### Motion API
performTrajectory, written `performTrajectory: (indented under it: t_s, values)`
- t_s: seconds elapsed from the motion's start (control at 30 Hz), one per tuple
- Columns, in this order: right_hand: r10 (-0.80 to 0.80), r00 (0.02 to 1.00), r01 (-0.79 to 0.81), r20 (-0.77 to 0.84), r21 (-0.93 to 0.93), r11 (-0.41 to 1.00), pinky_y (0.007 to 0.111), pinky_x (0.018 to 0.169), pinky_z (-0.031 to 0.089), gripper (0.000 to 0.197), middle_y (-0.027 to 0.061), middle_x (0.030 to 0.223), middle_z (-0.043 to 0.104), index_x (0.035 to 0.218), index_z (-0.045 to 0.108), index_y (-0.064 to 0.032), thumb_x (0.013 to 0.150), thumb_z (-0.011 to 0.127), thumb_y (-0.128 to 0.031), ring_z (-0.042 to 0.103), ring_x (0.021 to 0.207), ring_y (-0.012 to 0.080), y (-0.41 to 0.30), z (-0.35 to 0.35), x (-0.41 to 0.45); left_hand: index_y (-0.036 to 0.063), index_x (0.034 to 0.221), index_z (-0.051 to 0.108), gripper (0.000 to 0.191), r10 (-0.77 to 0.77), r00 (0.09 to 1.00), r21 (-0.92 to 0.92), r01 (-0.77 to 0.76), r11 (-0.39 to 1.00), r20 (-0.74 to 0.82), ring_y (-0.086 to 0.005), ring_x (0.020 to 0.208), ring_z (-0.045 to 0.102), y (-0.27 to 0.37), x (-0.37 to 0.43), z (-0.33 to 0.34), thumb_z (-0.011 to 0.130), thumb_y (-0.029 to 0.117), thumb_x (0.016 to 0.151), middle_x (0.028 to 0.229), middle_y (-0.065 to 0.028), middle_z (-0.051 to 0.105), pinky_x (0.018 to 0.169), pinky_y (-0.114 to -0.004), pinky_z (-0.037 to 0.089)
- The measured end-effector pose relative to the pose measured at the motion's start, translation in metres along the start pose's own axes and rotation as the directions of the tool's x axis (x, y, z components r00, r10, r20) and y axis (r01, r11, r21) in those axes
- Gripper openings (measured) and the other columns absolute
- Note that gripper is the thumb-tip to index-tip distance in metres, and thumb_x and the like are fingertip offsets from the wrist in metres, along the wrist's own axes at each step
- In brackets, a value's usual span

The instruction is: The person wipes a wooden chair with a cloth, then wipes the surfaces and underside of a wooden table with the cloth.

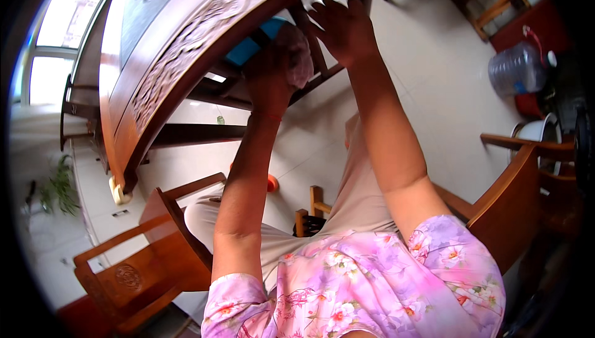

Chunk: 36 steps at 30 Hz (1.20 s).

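My left hand [269,75] reaches in under the carved edge of a dark wooden table [195,52]. It holds a crumpled pale pink cloth [300,56], which bulges out on the hand's right side; shadow hides the fingers. Just beyond it, a bright blue object [244,50] shows behind the table's dark bars, too covered to name. Nothing is in my right hand [346,31], whose fingers are spread beside the table's leg and slanting bars. Whether those fingertips touch the wood, I cannot tell.
Wooden chairs stand at the left [139,263] and right [506,207] of my legs. A small wooden stool [302,221] is between my knees. A large clear water jug [516,70] lies at the right, near a white pot [537,131]. A green plant [62,187] is far left.
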State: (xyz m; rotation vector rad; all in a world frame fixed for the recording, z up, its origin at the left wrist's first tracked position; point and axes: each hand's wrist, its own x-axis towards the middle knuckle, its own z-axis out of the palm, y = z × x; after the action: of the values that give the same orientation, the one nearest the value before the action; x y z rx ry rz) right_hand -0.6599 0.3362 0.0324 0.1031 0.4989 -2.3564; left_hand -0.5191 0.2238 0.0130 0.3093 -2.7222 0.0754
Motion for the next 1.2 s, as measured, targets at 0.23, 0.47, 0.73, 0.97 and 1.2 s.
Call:
performTrajectory:
  t_s: [0.23, 0.47, 0.73, 0.97, 1.2]
  values:
    - [0.135, 0.967, -0.050, 0.214, -0.363, 0.930, 0.049, 0.099, 0.039, 0.050, 0.0186, 0.118, 0.057, 0.117, 0.053, 0.0010, 0.093, 0.045, -0.042, 0.053, 0.112, 0.0335, 0.007, -0.031, -0.035, 0.0101, 0.109, 0.061, 0.037, -0.280, 0.958, -0.381, 0.279, 0.881, 0.055, -0.0268, 0.100, 0.058, -0.024, -0.062, -0.035, 0.064, 0.009, 0.072, 0.112, -0.0109, 0.058, 0.079, -0.036, 0.049]
    - [0.214, 0.975, -0.213, -0.067, -0.576, 0.789, 0.048, 0.097, 0.041, 0.057, 0.0110, 0.123, 0.055, 0.124, 0.048, -0.0057, 0.088, 0.053, -0.050, 0.053, 0.113, 0.0258, 0.080, -0.037, -0.066, 0.0077, 0.126, 0.044, 0.050, -0.347, 0.771, -0.733, 0.217, -0.645, 0.534, -0.0194, 0.108, 0.053, -0.033, -0.114, -0.034, 0.064, 0.002, 0.080, 0.117, -0.0042, 0.053, 0.092, -0.035, 0.046]
    - [0.581, 0.782, -0.416, 0.226, -0.507, 0.755, 0.040, 0.095, 0.044, 0.056, 0.0073, 0.117, 0.057, 0.125, 0.048, -0.0081, 0.078, 0.073, -0.026, 0.054, 0.110, 0.0221, 0.116, -0.028, -0.077, 0.0097, 0.128, 0.045, 0.048, -0.205, 0.780, -0.502, 0.157, -0.850, 0.592, -0.0190, 0.105, 0.056, -0.038, -0.120, -0.016, 0.063, 0.021, 0.085, 0.115, -0.0055, 0.057, 0.092, -0.034, 0.046]
    - [0.394, 0.908, -0.266, 0.144, -0.530, 0.805, 0.040, 0.091, 0.046, 0.048, 0.0085, 0.111, 0.059, 0.120, 0.051, -0.0041, 0.078, 0.070, -0.015, 0.056, 0.104, 0.0225, 0.110, -0.039, -0.071, 0.0078, 0.115, 0.056, 0.039, -0.560, 0.529, -0.770, 0.429, -0.473, 0.638, -0.0138, 0.081, 0.059, -0.055, -0.123, 0.001, 0.064, 0.028, 0.083, 0.096, -0.0032, 0.062, 0.069, -0.027, 0.047]
    - [-0.214, 0.967, 0.251, 0.139, -0.361, 0.898, 0.041, 0.089, 0.047, 0.034, 0.0127, 0.112, 0.056, 0.115, 0.053, -0.0012, 0.086, 0.056, -0.019, 0.054, 0.105, 0.0242, 0.066, -0.093, -0.035, 0.0064, 0.111, 0.056, 0.032, -0.712, 0.296, -0.742, 0.486, -0.462, 0.636, -0.0129, 0.073, 0.062, -0.038, -0.179, 0.004, 0.061, 0.022, 0.084, 0.088, -0.0029, 0.066, 0.059, -0.025, 0.048]
